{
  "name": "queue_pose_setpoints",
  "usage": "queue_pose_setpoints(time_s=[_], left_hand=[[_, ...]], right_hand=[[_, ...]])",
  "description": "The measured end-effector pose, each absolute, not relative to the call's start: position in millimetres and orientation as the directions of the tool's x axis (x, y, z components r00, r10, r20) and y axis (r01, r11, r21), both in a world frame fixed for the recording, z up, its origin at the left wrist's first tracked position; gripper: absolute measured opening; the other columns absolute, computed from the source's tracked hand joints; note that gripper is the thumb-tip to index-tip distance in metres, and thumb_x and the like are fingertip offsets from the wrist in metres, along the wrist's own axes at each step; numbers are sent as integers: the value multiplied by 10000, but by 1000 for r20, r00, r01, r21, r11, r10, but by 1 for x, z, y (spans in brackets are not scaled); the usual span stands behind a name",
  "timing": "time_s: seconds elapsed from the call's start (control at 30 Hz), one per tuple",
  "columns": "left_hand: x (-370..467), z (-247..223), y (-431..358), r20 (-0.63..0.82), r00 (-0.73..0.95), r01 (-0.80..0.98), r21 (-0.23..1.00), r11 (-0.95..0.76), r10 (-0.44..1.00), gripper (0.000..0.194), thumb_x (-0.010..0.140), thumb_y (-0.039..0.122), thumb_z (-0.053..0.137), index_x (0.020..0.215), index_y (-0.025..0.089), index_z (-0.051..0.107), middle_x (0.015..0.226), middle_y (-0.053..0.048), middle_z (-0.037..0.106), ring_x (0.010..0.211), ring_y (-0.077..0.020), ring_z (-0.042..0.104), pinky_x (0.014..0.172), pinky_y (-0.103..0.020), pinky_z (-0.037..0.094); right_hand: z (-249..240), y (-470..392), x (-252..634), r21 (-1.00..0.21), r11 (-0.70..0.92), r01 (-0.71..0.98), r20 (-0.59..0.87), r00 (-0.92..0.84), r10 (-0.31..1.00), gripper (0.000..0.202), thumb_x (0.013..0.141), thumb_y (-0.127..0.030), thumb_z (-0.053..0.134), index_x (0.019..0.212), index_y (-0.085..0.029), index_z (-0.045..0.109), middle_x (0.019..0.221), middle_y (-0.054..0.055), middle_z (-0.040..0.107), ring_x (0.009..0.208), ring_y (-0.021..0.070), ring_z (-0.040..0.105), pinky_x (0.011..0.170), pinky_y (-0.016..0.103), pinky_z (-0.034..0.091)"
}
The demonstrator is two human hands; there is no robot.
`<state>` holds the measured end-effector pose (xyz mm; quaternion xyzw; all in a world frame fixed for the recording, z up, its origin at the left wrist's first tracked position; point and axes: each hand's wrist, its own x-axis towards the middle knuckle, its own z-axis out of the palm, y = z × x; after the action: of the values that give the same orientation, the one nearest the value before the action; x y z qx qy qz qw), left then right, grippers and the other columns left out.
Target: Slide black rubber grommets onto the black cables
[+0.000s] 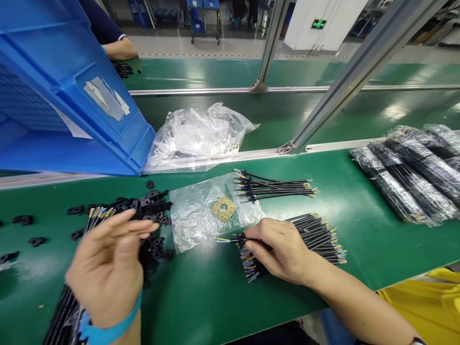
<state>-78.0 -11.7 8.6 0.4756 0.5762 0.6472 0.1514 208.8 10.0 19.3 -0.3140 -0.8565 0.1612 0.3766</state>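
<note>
My right hand pinches a short black cable with stripped coloured wire ends pointing left. A small black clip sits around that cable just ahead of my fingertips. Under and beyond this hand lies a row of similar cut cables. My left hand, with a blue wrist strap, is raised with fingers stretched out and holds nothing visible. Below it are a pile of loose black plastic clips and a bundle of black cables, partly hidden by the hand.
A smaller group of cables with clips lies beside a clear bag bearing a tan square piece. Another plastic bag, a blue crate and wrapped cable bundles stand farther back. A metal post rises behind.
</note>
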Motion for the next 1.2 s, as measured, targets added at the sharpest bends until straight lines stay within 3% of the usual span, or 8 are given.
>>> queue_pose_setpoints(time_s=[0.2, 0.47, 0.63, 0.73, 0.87, 1.0, 1.1, 1.2], left_hand=[[-84, 11, -1, 477, -664, 341, 878, -335, 575, 485, 777, 587, 869, 1041, 188, 788, 716, 21, 692, 580, -157, 664, 508, -339, 564], [-85, 11, -7, 422, -660, 387, 900, -200, 622, 212, 921, 562, 695, 1090, 467, 782, 822, 0, 712, 613, -189, 632, 599, -473, 554], [-85, 12, -1, 491, -660, 409, 870, -277, 568, 278, 887, 534, 736, 1066, 327, 784, 775, -1, 708, 554, -170, 606, 507, -376, 486], [-95, 15, -5, 555, -643, 538, 818, -204, 528, 244, 901, 495, 738, 1014, 280, 763, 782, 6, 710, 586, -165, 621, 537, -333, 481], [-116, 18, -16, 517, -344, 890, 445, 97, 783, 231, 968, 473, 677, 902, 264, 751, 821, -19, 744, 753, -227, 670, 709, -361, 503], [-126, 14, -19, 329, -38, 995, 101, 5, 943, 311, 1042, 446, 530, 999, 244, 762, 984, -100, 789, 864, -311, 670, 784, -428, 492], [-129, 7, -19, 269, 68, 997, 26, -77, 961, 334, 1044, 420, 486, 1026, 239, 766, 994, -129, 778, 875, -348, 653, 768, -460, 481], [-138, -5, -23, 142, 243, 959, 114, -259, 960, 256, 1002, 409, 536, 989, 284, 759, 1024, -94, 777, 886, -331, 667, 761, -445, 484]], right_hand=[[20, 11, 213, -533, 735, 419, 521, -522, 675, 237, 1139, -272, 452, 1006, -195, 632, 704, -20, 610, 556, 111, 528, 554, 223, 432], [21, 11, 213, -540, 738, 405, 528, -520, 672, 202, 1126, -245, 493, 1019, -181, 651, 703, -23, 607, 560, 110, 521, 557, 223, 429], [20, 11, 213, -509, 756, 411, 538, -534, 652, 223, 1127, -234, 487, 1013, -159, 664, 692, -17, 600, 561, 111, 521, 547, 230, 419], [19, 17, 223, -371, 786, 494, 569, -548, 613, 185, 1114, -232, 515, 1033, -173, 671, 696, -4, 621, 583, 135, 546, 565, 257, 432], [10, 41, 251, -155, 716, 680, 611, -504, 610, 182, 1064, -146, 553, 1185, -192, 680, 886, 68, 741, 742, 198, 650, 705, 322, 509], [-4, 65, 275, -159, 651, 743, 564, -473, 677, 291, 1051, -148, 548, 1261, -239, 728, 1051, 99, 752, 890, 237, 708, 785, 368, 559], [-10, 71, 281, -252, 650, 717, 510, -473, 719, 297, 1068, -183, 536, 1261, -244, 753, 1062, 99, 759, 935, 232, 721, 836, 374, 580], [-15, 74, 281, -275, 654, 705, 478, -490, 729, 291, 1090, -201, 519, 1243, -234, 764, 1073, 95, 785, 957, 220, 721, 864, 380, 573]])
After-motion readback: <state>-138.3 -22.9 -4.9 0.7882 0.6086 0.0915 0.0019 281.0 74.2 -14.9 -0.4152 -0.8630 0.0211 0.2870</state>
